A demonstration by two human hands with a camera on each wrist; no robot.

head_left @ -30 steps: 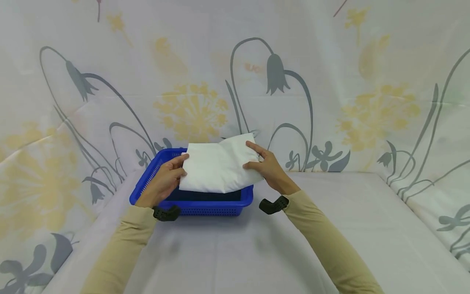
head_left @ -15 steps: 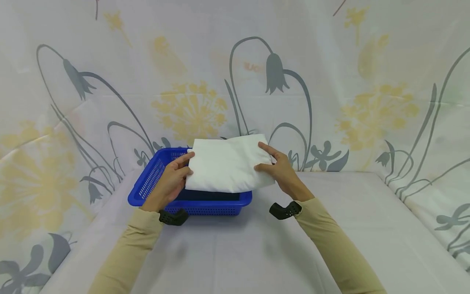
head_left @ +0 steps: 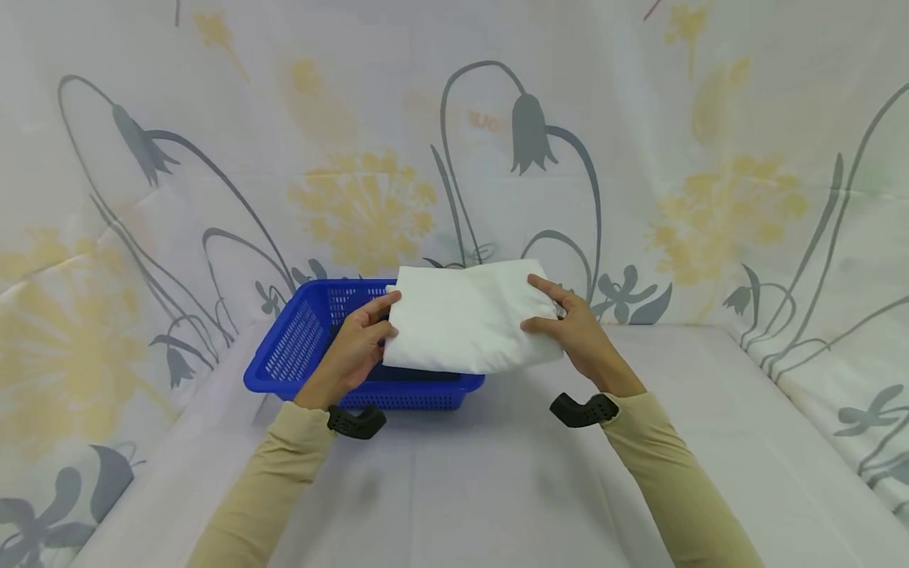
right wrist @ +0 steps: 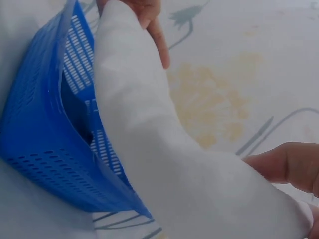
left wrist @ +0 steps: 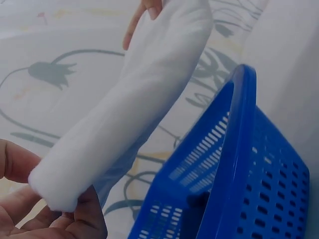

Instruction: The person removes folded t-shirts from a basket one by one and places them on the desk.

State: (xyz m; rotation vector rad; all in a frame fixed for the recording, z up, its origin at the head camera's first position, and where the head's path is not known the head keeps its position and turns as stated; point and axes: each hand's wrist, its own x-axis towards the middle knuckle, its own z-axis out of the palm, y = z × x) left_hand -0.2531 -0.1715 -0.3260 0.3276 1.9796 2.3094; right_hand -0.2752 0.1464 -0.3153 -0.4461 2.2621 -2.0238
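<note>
A folded white cloth (head_left: 465, 319) is held up by both hands, in front of and above a blue plastic basket (head_left: 284, 347). My left hand (head_left: 355, 347) pinches its left edge between thumb and fingers. At the right edge, my right hand (head_left: 578, 331) grips it the same way. Seen from the left wrist, the cloth (left wrist: 124, 104) is a thick, soft fold that sags slightly between the hands. Something dark navy (head_left: 415, 375) lies inside the basket, mostly hidden behind the cloth.
The basket stands on a white-covered table (head_left: 454, 489), left of the middle. A floral curtain (head_left: 639, 158) rises behind the table and along its sides. Each wrist wears a black band (head_left: 358, 422).
Both hands have carried the white cloth to the right, uncovering more of the basket's left part. The cloth's top edge now looks straighter. The basket stays in place as the view shifts slightly.
</note>
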